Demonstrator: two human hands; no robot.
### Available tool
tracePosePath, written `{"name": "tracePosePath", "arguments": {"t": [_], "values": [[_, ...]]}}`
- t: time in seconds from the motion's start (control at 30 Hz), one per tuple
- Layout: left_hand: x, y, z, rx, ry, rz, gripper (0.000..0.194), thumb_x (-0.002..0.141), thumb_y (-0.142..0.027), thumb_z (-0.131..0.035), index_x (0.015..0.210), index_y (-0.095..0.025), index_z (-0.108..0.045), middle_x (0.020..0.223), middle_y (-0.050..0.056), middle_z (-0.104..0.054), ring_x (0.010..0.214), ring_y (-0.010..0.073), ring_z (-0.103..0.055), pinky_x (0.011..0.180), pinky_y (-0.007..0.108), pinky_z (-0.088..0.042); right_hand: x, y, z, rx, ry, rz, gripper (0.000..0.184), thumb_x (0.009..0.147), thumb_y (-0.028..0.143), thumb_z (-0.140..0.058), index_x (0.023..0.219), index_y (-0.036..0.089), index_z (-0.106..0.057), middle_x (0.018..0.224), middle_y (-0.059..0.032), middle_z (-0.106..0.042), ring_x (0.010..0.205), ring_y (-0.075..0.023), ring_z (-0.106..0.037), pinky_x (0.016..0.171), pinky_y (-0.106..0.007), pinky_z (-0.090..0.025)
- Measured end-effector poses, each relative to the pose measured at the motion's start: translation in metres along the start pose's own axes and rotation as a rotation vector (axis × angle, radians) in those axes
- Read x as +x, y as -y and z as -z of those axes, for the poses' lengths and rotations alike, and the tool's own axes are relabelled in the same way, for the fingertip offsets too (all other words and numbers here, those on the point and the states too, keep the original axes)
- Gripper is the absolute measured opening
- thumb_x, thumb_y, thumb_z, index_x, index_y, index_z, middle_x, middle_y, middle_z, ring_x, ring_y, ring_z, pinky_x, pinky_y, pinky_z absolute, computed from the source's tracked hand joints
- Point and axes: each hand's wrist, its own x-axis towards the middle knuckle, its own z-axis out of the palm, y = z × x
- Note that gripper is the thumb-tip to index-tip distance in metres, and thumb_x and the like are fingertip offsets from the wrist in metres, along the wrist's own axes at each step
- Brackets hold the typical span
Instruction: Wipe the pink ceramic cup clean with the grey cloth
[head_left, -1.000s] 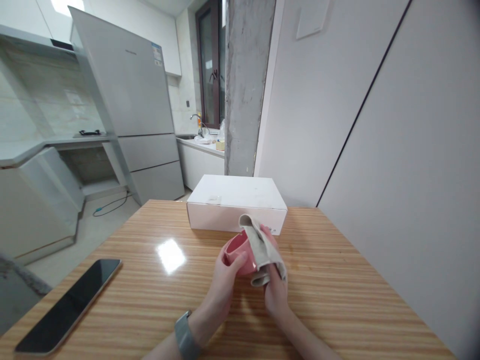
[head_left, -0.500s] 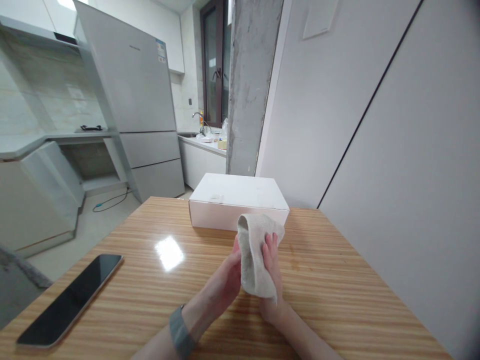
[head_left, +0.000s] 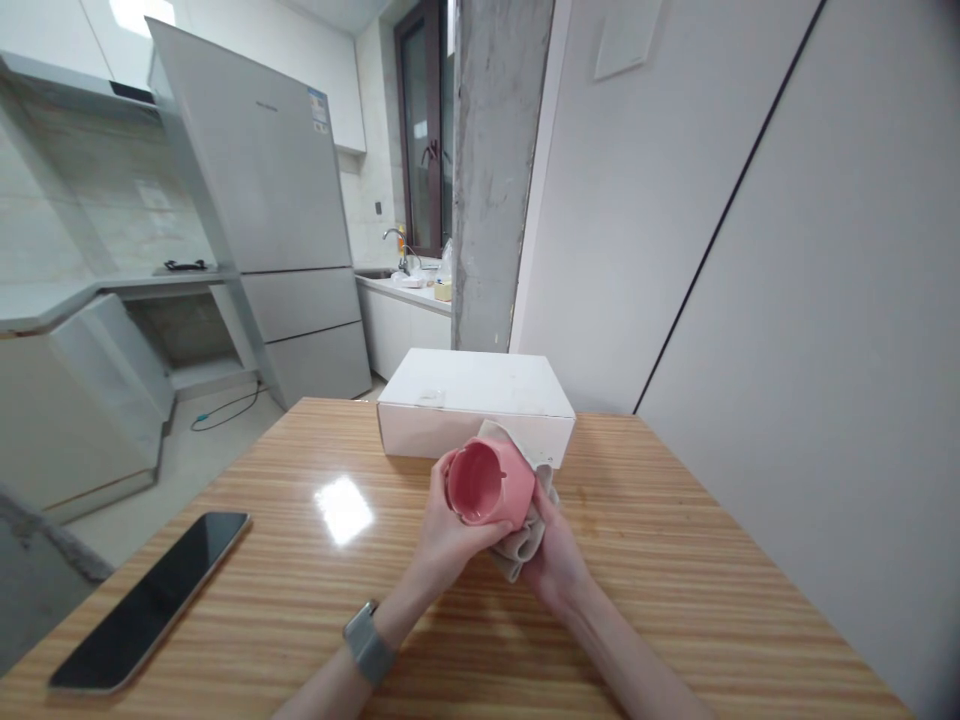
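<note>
Above the table (head_left: 660,600), pink cup (head_left: 517,480) now mouth-outward, left hand (head_left: 442,525) gripping it; right hand's (head_left: 556,560) fingers partly hidden by cloth (head_left: 523,545).

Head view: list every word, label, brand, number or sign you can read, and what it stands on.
Nothing is legible.
Refrigerator: brand lettering and sticker, too small and blurred.
White box: marks at the front's lower right, too small.
Wall plate: faint mark, too small.
</note>
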Motion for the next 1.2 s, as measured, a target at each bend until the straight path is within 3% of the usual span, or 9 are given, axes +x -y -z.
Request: {"name": "tracePosePath", "arguments": {"t": [0.13, 0.27, 0.43, 0.53, 0.7, 0.87, 0.97, 1.1, 1.2], "values": [[-0.001, -0.002, 0.003, 0.124, -0.002, -0.058, 0.095, 0.048, -0.022, -0.086, 0.127, -0.023, -0.033, 0.131, 0.01, -0.048, 0.12, 0.027, -0.049, 0.1, 0.042, -0.04, -0.001, 0.007, 0.003, 0.004, -0.024, 0.038, 0.029, 0.072, 0.044, -0.074, 0.077, 0.018, -0.063, 0.052, 0.0057, -0.062, 0.035, -0.0044, -0.049, 0.037, -0.014, -0.042], [-0.002, 0.0, 0.005, 0.208, 0.001, -0.066, 0.097, 0.05, -0.023, -0.084, 0.131, -0.023, -0.032, 0.131, 0.011, -0.048, 0.12, 0.0277, -0.05, 0.101, 0.043, -0.039, -0.005, 0.015, 0.003, -0.11, -0.012, 0.097, 0.036, 0.073, 0.044, -0.072, 0.1, 0.021, -0.065, 0.083, -0.0011, -0.074, 0.066, -0.0156, -0.069, 0.057, -0.025, -0.056], [0.002, 0.006, 0.009, 0.225, -0.058, -0.04, 0.095, 0.047, -0.026, -0.085, 0.128, -0.021, -0.035, 0.129, 0.011, -0.05, 0.119, 0.0279, -0.051, 0.102, 0.044, -0.039, -0.02, 0.031, 0.012, -0.172, -0.113, 0.108, 0.033, 0.078, 0.04, -0.068, 0.104, 0.02, -0.066, 0.098, -0.0048, -0.074, 0.095, -0.0222, -0.069, 0.084, -0.033, -0.055], [0.006, 0.009, 0.01, 0.196, -0.086, 0.0, 0.093, 0.046, -0.025, -0.086, 0.125, -0.021, -0.038, 0.128, 0.011, -0.051, 0.117, 0.0272, -0.052, 0.1, 0.042, -0.041, -0.037, 0.05, 0.028, -0.16, -0.185, 0.088, 0.032, 0.082, 0.039, -0.064, 0.108, 0.02, -0.065, 0.1, -0.0048, -0.073, 0.098, -0.0227, -0.068, 0.091, -0.035, -0.052], [0.008, 0.013, 0.007, 0.146, -0.133, 0.057, 0.093, 0.041, -0.023, -0.087, 0.122, -0.02, -0.04, 0.125, 0.012, -0.053, 0.113, 0.0283, -0.053, 0.095, 0.042, -0.044, -0.076, 0.088, 0.072, -0.08, -0.2, -0.146, 0.033, 0.088, 0.041, -0.053, 0.1, 0.015, -0.069, 0.096, -0.009, -0.074, 0.102, -0.0253, -0.066, 0.1, -0.04, -0.043], [0.005, 0.021, 0.001, 0.125, -0.057, 0.071, 0.091, 0.043, -0.023, -0.086, 0.122, -0.019, -0.04, 0.124, 0.012, -0.054, 0.112, 0.0268, -0.055, 0.096, 0.041, -0.043, -0.113, 0.104, 0.114, -0.171, -0.242, -0.311, 0.036, 0.085, 0.043, -0.057, 0.102, 0.013, -0.069, 0.103, -0.0116, -0.072, 0.108, -0.0285, -0.062, 0.102, -0.041, -0.041], [0.003, 0.025, -0.009, 0.139, 0.001, 0.077, 0.091, 0.045, -0.025, -0.087, 0.123, -0.019, -0.041, 0.126, 0.012, -0.054, 0.114, 0.0267, -0.054, 0.098, 0.041, -0.041, -0.126, 0.111, 0.13, -0.432, -0.309, -0.262, 0.048, 0.078, 0.046, -0.064, 0.115, 0.015, -0.062, 0.114, -0.0126, -0.067, 0.111, -0.03, -0.06, 0.099, -0.041, -0.044], [-0.001, 0.022, -0.034, 0.151, 0.092, 0.003, 0.094, 0.046, -0.025, -0.087, 0.127, -0.02, -0.04, 0.128, 0.012, -0.053, 0.117, 0.0273, -0.052, 0.1, 0.044, -0.039, -0.127, 0.127, 0.146, -1.112, -0.294, 0.152, 0.077, 0.066, 0.045, -0.071, 0.134, 0.021, -0.045, 0.131, -0.0125, -0.056, 0.116, -0.0282, -0.057, 0.098, -0.038, -0.045], [-0.005, 0.018, -0.058, 0.122, 0.168, -0.05, 0.089, 0.046, -0.02, -0.086, 0.125, -0.022, -0.043, 0.123, 0.01, -0.056, 0.114, 0.0273, -0.054, 0.098, 0.044, -0.04, -0.127, 0.139, 0.158, -1.493, -0.273, 0.296, 0.077, 0.064, 0.048, -0.067, 0.132, 0.018, -0.048, 0.134, -0.0146, -0.053, 0.123, -0.0295, -0.05, 0.104, -0.04, -0.039]]}}
